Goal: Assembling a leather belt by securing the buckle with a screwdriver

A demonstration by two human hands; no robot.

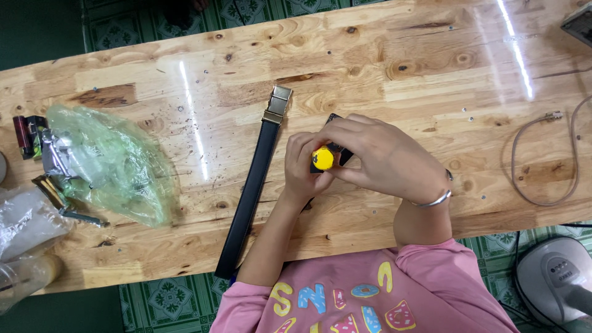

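The left hand point(303, 169) was clenched around a small tool with a round yellow cap point(322, 158), its fingers point(296, 148) curled over the shaft so that only the yellow end showed, pointing up toward the camera. The right hand point(379, 157) lay just beside and partly over it, fingers bent and pressing down on a small black part point(341, 151) that rested on the table; whether those fingers truly gripped the part or merely steadied it could not be told. A thin silver bangle point(435, 200) circled the right wrist. Both hands sat near the middle of the long varnished pine table point(401, 68).

Just left of the hands lay 1 long black leather belt strap point(250, 194), stretched from the near table edge toward the far side and ending in a squared brass-coloured metal buckle point(277, 105). The strap lay close beside the left hand.

Well apart, at the left end of the table, sat a crumpled pale green plastic bag point(114, 169) with metal pieces beside it, and a clear plastic bag point(28, 222) nearer the corner. At the right end a beige cable point(524, 163) looped on the wood. A grey appliance point(555, 274) stood on the green tiled floor point(166, 299).
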